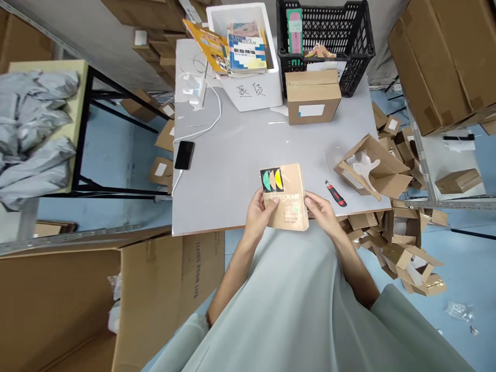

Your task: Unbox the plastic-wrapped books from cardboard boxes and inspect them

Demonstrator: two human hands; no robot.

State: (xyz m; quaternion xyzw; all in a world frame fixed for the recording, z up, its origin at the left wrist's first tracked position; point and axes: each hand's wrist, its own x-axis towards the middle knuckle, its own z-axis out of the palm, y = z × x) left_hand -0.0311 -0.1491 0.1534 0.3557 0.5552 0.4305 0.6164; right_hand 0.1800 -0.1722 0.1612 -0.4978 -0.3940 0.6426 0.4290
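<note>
Both my hands hold a thick tan book [287, 194] with a dark patch and coloured shapes on its cover, just above the near edge of the grey table [232, 160]. My left hand [260, 211] grips its left side, thumb on the cover. My right hand [321, 211] grips its right edge. A red and black utility knife [335, 194] lies on the table just right of the book.
An opened cardboard box [372, 166] sits at the table's right edge. Farther back stand a closed cardboard box [313, 96], a white foam box [248, 57] holding books, and a black crate [324, 41]. A phone [184, 154] on a white cable lies at left. Torn cardboard litters the floor at right.
</note>
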